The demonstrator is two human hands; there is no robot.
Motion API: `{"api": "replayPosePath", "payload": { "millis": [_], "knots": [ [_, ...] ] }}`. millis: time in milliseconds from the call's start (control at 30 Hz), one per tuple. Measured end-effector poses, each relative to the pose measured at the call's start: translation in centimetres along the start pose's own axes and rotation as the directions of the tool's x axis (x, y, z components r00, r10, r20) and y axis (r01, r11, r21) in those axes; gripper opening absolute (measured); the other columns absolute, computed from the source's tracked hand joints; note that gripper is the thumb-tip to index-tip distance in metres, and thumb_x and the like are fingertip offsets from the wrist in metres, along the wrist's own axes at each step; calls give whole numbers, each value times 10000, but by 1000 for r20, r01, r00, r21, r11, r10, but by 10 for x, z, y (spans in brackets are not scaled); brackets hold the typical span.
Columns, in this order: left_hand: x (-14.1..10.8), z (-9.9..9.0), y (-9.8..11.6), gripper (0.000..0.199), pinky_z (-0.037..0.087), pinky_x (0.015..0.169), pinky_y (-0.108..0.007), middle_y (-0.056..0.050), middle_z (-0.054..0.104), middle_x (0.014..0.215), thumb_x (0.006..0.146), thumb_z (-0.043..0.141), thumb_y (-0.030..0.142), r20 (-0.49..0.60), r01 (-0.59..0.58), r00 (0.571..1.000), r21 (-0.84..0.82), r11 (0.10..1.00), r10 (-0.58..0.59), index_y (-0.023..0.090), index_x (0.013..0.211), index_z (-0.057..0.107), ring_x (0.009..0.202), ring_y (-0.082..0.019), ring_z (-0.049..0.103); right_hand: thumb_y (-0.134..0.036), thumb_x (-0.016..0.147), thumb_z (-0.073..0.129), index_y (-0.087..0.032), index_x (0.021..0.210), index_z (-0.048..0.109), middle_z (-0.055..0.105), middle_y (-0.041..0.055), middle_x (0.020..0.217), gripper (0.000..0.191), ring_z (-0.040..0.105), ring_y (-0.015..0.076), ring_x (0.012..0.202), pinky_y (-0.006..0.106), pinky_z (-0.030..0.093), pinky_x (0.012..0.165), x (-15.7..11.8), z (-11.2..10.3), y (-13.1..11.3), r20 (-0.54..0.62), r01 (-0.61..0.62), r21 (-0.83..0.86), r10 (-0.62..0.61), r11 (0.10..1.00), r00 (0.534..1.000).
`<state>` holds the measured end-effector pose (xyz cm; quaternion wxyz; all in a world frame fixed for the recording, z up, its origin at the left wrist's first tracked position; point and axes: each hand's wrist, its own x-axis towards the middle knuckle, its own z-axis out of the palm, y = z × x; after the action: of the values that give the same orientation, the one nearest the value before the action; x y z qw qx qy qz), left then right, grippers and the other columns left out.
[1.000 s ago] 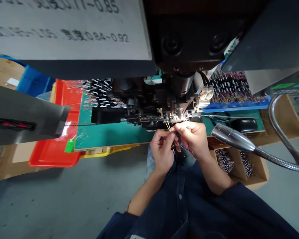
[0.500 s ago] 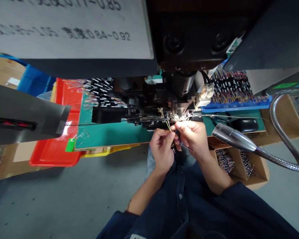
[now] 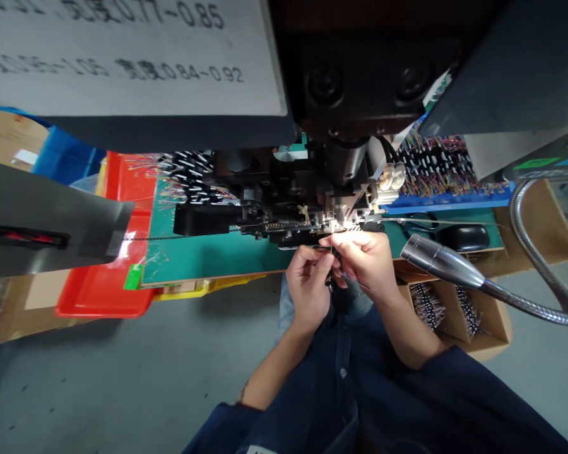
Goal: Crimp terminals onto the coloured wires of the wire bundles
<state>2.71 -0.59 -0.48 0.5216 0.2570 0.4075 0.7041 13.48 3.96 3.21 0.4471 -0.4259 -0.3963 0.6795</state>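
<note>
My left hand (image 3: 311, 284) is closed, thumb and forefinger pinching thin wires (image 3: 332, 247) just below the lit work point of a dark machine (image 3: 293, 189). Right beside it, my right hand (image 3: 365, 258) is closed too, its fingertips on the same wires at the machine's bright metal parts (image 3: 339, 222). A dark piece on the wires hangs between the two hands, mostly hidden by the fingers. A thin metal strip (image 3: 189, 236) runs in from the left to the machine.
A lamp head (image 3: 440, 260) on a bendable neck stands right of my right hand. Red trays (image 3: 104, 296) lie at the left, a blue tray (image 3: 454, 203) with wire bundles at the back right. A divided cardboard box (image 3: 490, 343) sits low at the right.
The wire ends have shifted right and up towards the lit metal parts, and now stand nearly upright. Both hands keep their pinch and have barely moved. The view has shifted slightly.
</note>
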Motion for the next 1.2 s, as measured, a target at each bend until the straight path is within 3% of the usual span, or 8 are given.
{"api": "replayPosePath", "payload": {
  "millis": [467,800,1033,1200],
  "knots": [
    [-2,-1,-7,301,590,460,-179,53,742,743,1016,964,452,-4,-28,1000,-19,999,28,231,994,760,493,-107,704,-652,982,918,-239,921,909,530,-64,470,418,416,123,383,283,420,355,-1,1,2,-58,-23,-21,21,1000,998],
    [-1,-2,-10,335,649,519,-218,53,748,771,1050,919,523,-58,-30,998,-17,999,29,252,1013,726,518,-110,709,-669,943,958,-223,904,921,536,-52,456,450,447,123,387,267,402,366,1,3,-2,-72,-73,35,76,997,995],
    [0,0,-11,348,611,503,-203,65,738,764,1062,901,539,-62,-43,997,-5,999,42,253,1014,708,485,-92,667,-658,944,962,-224,884,917,519,-56,441,440,462,128,393,263,408,377,0,6,-5,-85,-62,42,65,997,994],
    [0,-1,-11,320,568,480,-172,61,714,732,1074,893,505,-77,-68,995,38,997,71,240,995,731,483,-80,618,-612,1000,904,-219,966,926,591,-41,510,394,464,129,419,287,471,415,-4,6,-14,-52,-44,-64,41,997,998]
  ]
}}
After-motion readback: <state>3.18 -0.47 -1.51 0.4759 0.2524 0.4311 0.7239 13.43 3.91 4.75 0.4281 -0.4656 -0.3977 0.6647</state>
